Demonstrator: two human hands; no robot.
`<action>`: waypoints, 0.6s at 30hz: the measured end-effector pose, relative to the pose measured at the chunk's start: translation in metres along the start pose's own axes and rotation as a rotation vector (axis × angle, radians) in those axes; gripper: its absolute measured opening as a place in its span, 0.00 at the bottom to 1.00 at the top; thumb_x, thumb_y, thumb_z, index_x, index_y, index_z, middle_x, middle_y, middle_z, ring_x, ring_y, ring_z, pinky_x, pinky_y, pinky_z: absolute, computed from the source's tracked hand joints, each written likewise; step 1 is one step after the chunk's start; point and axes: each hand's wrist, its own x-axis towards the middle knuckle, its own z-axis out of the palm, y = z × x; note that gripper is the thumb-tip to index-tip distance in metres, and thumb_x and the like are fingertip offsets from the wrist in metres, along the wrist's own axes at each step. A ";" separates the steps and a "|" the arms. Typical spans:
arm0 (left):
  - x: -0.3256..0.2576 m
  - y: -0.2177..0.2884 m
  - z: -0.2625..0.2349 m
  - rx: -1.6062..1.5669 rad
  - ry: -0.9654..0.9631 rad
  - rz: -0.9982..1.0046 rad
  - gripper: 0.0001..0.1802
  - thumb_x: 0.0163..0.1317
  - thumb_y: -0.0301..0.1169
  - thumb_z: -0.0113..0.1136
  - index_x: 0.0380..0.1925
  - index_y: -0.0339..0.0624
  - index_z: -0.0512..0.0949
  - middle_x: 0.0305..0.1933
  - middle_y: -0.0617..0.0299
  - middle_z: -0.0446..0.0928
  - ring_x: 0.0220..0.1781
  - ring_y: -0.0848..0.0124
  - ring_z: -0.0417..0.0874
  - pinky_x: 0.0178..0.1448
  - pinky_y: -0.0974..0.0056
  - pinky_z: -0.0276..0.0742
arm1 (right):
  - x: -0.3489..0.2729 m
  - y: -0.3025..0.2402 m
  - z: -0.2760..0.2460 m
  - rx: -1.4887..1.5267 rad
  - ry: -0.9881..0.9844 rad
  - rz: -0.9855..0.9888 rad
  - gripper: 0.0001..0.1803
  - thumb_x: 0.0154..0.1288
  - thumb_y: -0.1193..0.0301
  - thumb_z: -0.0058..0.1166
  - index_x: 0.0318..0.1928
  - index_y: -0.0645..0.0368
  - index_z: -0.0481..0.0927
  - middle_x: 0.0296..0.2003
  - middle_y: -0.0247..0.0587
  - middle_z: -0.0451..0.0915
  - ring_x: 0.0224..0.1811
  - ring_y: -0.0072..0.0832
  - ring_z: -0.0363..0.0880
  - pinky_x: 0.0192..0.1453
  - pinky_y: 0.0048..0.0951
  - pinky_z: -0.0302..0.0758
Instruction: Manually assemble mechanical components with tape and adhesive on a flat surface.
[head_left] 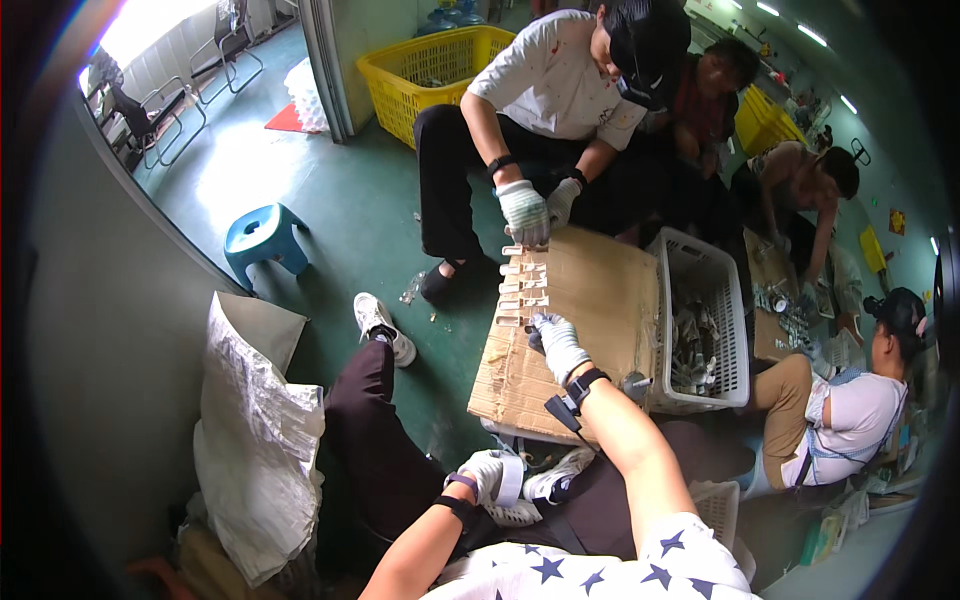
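My right hand (558,346), in a pale knitted glove, reaches over the cardboard sheet (590,290). Its closed fingers are at the inner end of the nearest small metal part (509,321). Several such light, elongated parts (524,285) lie in a row along the sheet's left edge. Low in front of me, my gloved left hand (484,476) is closed on a white, smooth, band-like piece (511,479); its exact kind is unclear. Across the sheet, a co-worker's gloved hands (535,210) work at the far end of the row.
A white crate (742,370) of metal parts stands right of the cardboard. A yellow basket (400,90) sits behind the co-worker, a blue stool (265,240) at left. White sacking (260,430) leans near my left leg. More people sit at right.
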 end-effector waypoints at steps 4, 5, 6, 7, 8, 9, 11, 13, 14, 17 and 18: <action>0.004 -0.005 0.000 0.419 -0.116 0.227 0.10 0.52 0.40 0.61 0.26 0.47 0.82 0.26 0.63 0.79 0.26 0.67 0.74 0.32 0.63 0.73 | 0.012 0.007 0.000 -0.096 -0.023 -0.090 0.09 0.68 0.69 0.47 0.28 0.52 0.75 0.21 0.27 0.72 0.17 0.19 0.67 0.19 0.27 0.65; 0.012 -0.005 0.000 0.626 -0.183 0.318 0.14 0.50 0.44 0.61 0.23 0.45 0.82 0.24 0.58 0.80 0.24 0.62 0.77 0.30 0.60 0.73 | 0.012 0.011 -0.002 -0.198 -0.041 -0.073 0.12 0.68 0.67 0.45 0.25 0.50 0.75 0.21 0.26 0.72 0.18 0.19 0.66 0.20 0.30 0.64; 0.005 -0.017 0.002 1.011 -0.165 0.444 0.13 0.54 0.43 0.59 0.29 0.45 0.83 0.32 0.59 0.82 0.30 0.67 0.78 0.35 0.62 0.75 | 0.014 0.008 -0.003 -0.319 0.012 0.115 0.16 0.68 0.62 0.43 0.22 0.46 0.73 0.19 0.25 0.70 0.19 0.18 0.66 0.21 0.33 0.62; 0.019 -0.007 -0.008 1.434 -0.048 0.670 0.14 0.58 0.41 0.57 0.36 0.45 0.83 0.40 0.59 0.83 0.35 0.72 0.80 0.39 0.64 0.76 | 0.020 0.007 0.005 -0.657 -0.002 -0.303 0.14 0.68 0.66 0.44 0.23 0.46 0.72 0.17 0.25 0.69 0.17 0.19 0.66 0.19 0.29 0.61; 0.021 -0.012 -0.003 0.788 0.090 0.640 0.14 0.59 0.40 0.57 0.37 0.43 0.83 0.40 0.62 0.83 0.37 0.70 0.80 0.41 0.64 0.77 | 0.021 0.003 0.004 -0.287 0.007 -0.182 0.13 0.67 0.68 0.45 0.23 0.47 0.73 0.16 0.25 0.68 0.16 0.19 0.66 0.19 0.27 0.61; 0.021 -0.018 -0.004 0.207 -0.015 0.274 0.13 0.59 0.38 0.58 0.37 0.41 0.83 0.39 0.64 0.83 0.37 0.69 0.80 0.43 0.62 0.76 | 0.020 0.005 0.010 0.061 0.027 0.059 0.12 0.67 0.70 0.46 0.24 0.49 0.73 0.16 0.25 0.68 0.15 0.19 0.65 0.18 0.24 0.60; 0.031 -0.026 -0.010 0.569 -0.214 0.251 0.12 0.59 0.37 0.58 0.37 0.42 0.83 0.37 0.65 0.82 0.37 0.70 0.78 0.43 0.63 0.75 | 0.019 0.003 0.008 -0.048 -0.004 0.085 0.08 0.68 0.69 0.48 0.32 0.57 0.75 0.19 0.28 0.73 0.14 0.16 0.66 0.18 0.19 0.63; 0.037 -0.031 -0.012 0.366 -0.182 0.273 0.10 0.57 0.37 0.58 0.35 0.46 0.82 0.35 0.65 0.81 0.35 0.71 0.77 0.40 0.65 0.74 | 0.020 0.002 0.012 -0.068 0.034 0.086 0.09 0.69 0.68 0.47 0.32 0.56 0.76 0.20 0.29 0.75 0.14 0.17 0.66 0.18 0.20 0.65; 0.042 -0.034 -0.014 0.222 -0.165 0.203 0.09 0.57 0.37 0.57 0.34 0.47 0.81 0.35 0.66 0.80 0.35 0.71 0.76 0.39 0.66 0.73 | 0.021 0.003 0.013 -0.096 0.059 0.096 0.10 0.69 0.66 0.48 0.32 0.56 0.76 0.19 0.30 0.75 0.14 0.17 0.67 0.18 0.20 0.65; 0.051 -0.043 -0.013 -0.028 -0.097 0.025 0.11 0.59 0.32 0.60 0.40 0.43 0.83 0.37 0.66 0.82 0.35 0.72 0.78 0.42 0.63 0.76 | 0.027 0.006 0.008 -0.144 0.024 0.171 0.11 0.69 0.64 0.48 0.32 0.56 0.76 0.19 0.31 0.75 0.13 0.17 0.66 0.18 0.20 0.65; 0.052 -0.045 -0.013 -0.030 -0.065 0.014 0.11 0.59 0.32 0.60 0.40 0.43 0.83 0.37 0.66 0.82 0.35 0.72 0.78 0.42 0.64 0.76 | 0.028 0.007 0.006 -0.131 0.012 0.190 0.13 0.69 0.62 0.49 0.32 0.57 0.77 0.19 0.31 0.75 0.12 0.17 0.65 0.18 0.20 0.65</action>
